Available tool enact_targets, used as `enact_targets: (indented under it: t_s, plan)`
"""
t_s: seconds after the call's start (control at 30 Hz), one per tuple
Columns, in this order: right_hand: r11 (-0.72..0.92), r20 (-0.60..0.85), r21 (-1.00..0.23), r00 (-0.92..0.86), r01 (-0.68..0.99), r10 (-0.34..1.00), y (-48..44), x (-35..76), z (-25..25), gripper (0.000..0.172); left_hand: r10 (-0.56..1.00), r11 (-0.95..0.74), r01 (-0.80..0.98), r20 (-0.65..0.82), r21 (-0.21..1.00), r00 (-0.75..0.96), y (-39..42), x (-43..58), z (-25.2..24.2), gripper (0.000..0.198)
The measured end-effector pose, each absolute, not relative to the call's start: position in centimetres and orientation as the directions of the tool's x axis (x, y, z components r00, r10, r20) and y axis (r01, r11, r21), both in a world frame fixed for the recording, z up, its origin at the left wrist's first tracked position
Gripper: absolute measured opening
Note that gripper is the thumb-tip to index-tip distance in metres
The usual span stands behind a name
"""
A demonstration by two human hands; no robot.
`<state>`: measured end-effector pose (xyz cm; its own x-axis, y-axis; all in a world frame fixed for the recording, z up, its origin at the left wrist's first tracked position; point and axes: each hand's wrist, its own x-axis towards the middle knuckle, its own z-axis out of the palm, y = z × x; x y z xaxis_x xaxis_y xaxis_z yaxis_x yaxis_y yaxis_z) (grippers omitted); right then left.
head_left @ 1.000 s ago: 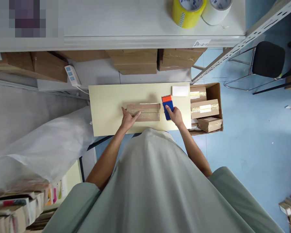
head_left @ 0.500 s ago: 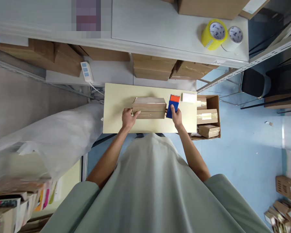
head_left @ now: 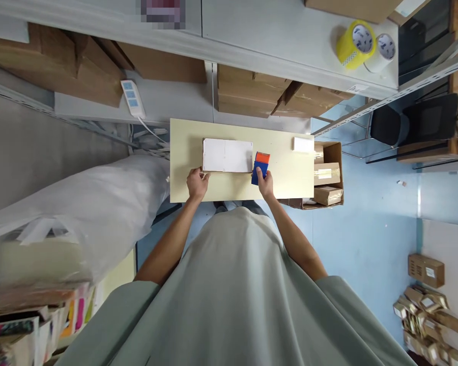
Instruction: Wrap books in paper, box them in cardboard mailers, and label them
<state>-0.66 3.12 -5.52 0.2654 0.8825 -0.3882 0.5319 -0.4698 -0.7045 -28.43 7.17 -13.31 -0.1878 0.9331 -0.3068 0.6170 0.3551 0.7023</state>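
Observation:
A carton (head_left: 228, 155) lies on the pale yellow table (head_left: 286, 178), a flat white face upward and a brown edge showing along its near side. At its near left corner is my left hand (head_left: 197, 184), thumb and fingers closed on the corner. My right hand (head_left: 266, 184) is wrapped round a blue-and-orange flat block (head_left: 261, 165), whose exact kind I cannot make out. That block is held upright against or very near the carton's right end. A small white box (head_left: 303, 145) lies at the table's far right.
An open carton (head_left: 342, 173) of smaller parcels stands right of the table. Shelving (head_left: 275, 61) behind holds brown boxes, a power strip (head_left: 133, 99) and yellow tape rolls (head_left: 356, 44). A plastic-wrapped bulk (head_left: 110, 198) is at the left.
The carton has been turned from its brown side to show its white face upward. Both hands appear shifted slightly left, along with a tilt of my view.

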Motion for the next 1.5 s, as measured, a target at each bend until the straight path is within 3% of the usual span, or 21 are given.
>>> enact_targets:
  t_s: [0.1, 0.2, 0.37, 0.5, 0.73, 1.03, 1.23, 1.5]
  plan:
    - [-0.51, -0.35, -0.645, 0.373, 0.569, 0.859, 0.9, -0.2, -5.6, 0.069, 0.963, 0.27, 0.626, -0.185, 0.731, -0.198, 6.9, -28.1, -13.2, 0.047]
    - [-0.464, -0.362, -0.537, 0.305, 0.704, 0.881, -1.8, 0.7, -5.1, 0.072, 0.991, 0.086, 0.619, -0.003, 0.78, -0.134, 5.4, -27.2, -11.9, 0.067]
    - [-0.161, -0.329, -0.386, 0.028, 0.908, 0.944, -5.1, 2.3, -4.2, 0.085, 0.971, -0.206, 0.515, 0.11, 0.832, 0.211, 1.9, -24.6, -7.4, 0.041]
    - [0.109, -0.272, -0.303, -0.196, 0.947, 0.942, -5.6, 4.4, -3.7, 0.081, 0.939, -0.298, 0.432, 0.181, 0.851, 0.292, 0.0, -22.8, -4.0, 0.029]
    - [0.369, -0.217, -0.288, -0.435, 0.884, 0.874, -4.8, 9.2, -2.7, 0.066, 0.946, -0.289, 0.436, 0.185, 0.852, 0.266, -1.8, -19.8, -1.3, 0.022]
    - [0.49, -0.208, -0.305, -0.56, 0.816, 0.802, -4.7, 15.1, -2.5, 0.063, 0.953, -0.277, 0.491, 0.17, 0.826, 0.25, -2.6, -13.5, 0.1, 0.015]
    - [0.516, -0.185, -0.356, -0.6, 0.779, 0.778, -4.5, 18.4, -2.2, 0.068, 0.96, -0.251, 0.474, 0.154, 0.844, 0.235, -2.9, -10.6, -0.3, 0.011]
    - [0.354, -0.411, -0.357, -0.486, 0.864, 0.771, -4.2, 18.8, -1.7, 0.089, 0.985, -0.086, 0.473, 0.005, 0.877, 0.171, -3.8, -9.3, -1.7, 0.022]
